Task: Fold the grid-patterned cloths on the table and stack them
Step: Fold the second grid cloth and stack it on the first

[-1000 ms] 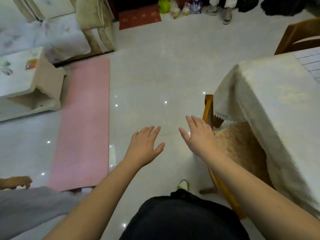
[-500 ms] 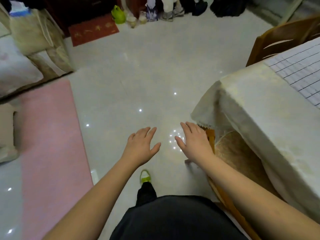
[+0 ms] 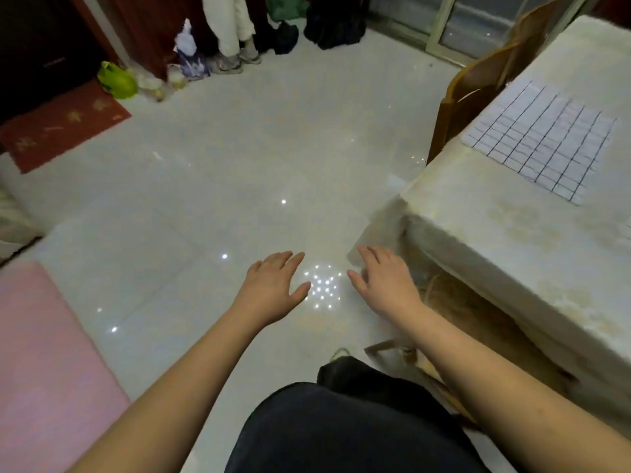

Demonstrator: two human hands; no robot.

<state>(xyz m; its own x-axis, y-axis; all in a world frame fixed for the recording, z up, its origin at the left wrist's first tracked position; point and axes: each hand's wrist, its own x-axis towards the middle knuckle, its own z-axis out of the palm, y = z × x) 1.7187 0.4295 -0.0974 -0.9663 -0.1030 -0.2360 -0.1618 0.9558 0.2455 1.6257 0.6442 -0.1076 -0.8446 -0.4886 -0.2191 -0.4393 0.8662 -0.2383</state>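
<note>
A white cloth with a dark grid (image 3: 543, 141) lies flat on the table (image 3: 512, 240), which wears a pale cream cover, at the right. A sliver of something with dark lines shows at the right frame edge; I cannot tell what it is. My left hand (image 3: 273, 288) and my right hand (image 3: 386, 285) hover over the floor, palms down, fingers spread, holding nothing. Both hands are left of the table's near corner and well short of the cloth.
A wooden chair (image 3: 478, 90) stands behind the table, and another chair with a woven seat (image 3: 478, 312) is tucked under its near side. A pink mat (image 3: 44, 370) lies at the left. A red doormat (image 3: 65, 124), a green bag (image 3: 116, 80) and shoes (image 3: 235, 61) line the far wall.
The view has swung right, bringing the table and grid cloth further into sight. Both hands stay open and level in front of me, holding nothing.
</note>
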